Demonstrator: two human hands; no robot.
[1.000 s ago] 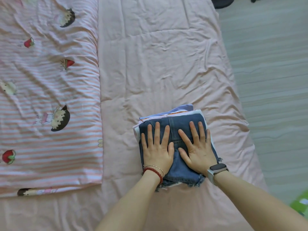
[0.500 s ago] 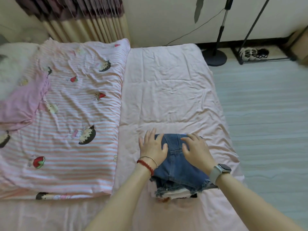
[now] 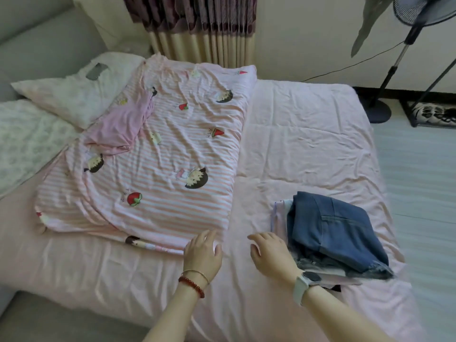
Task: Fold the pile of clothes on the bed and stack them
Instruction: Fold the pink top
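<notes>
Both grips, left hand (image 3: 202,253) and right hand (image 3: 272,255), relaxed open, empty; folded clothes stack (image 3: 335,233) just right of the right hand.

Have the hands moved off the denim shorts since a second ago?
Yes. Both hands, left and right, have left the shorts and shifted left on the sheet, toward the striped quilt.

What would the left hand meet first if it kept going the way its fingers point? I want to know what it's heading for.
Probably the striped quilt: the left hand hovers open at its near edge, fingers pointing up the bed across it. Its height above the bed is unclear.
</notes>
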